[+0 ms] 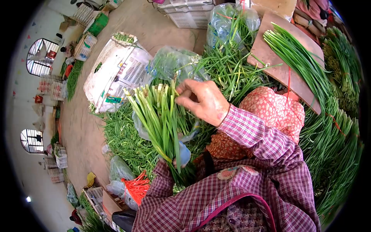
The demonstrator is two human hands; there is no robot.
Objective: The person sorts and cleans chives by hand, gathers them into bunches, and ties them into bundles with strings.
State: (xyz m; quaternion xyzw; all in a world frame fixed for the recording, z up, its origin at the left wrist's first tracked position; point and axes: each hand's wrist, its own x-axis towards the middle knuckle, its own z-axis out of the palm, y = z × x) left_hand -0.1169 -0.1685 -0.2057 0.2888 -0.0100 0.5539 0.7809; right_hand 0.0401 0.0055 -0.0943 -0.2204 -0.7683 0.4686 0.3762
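A bunch of green stalks (pixel 160 116) stands tilted in front of my body, its pale cut ends upward. My left hand (pixel 182 155), partly covered in something blue, is wrapped round the lower part of the bunch. At the top right of the bunch, my right hand (pixel 203 101) has its thumb and fingers pinched at a stalk near the pale ends. Loose green leaves (pixel 127 135) lie heaped below and around the bunch.
A wooden board (pixel 266 50) holds a green bundle (pixel 293 58) at the upper right. More tied bundles (pixel 332 154) lie along the right. White crates (pixel 127 73) and plastic bags (pixel 176 63) stand ahead. Red ties (pixel 137 187) lie at lower left.
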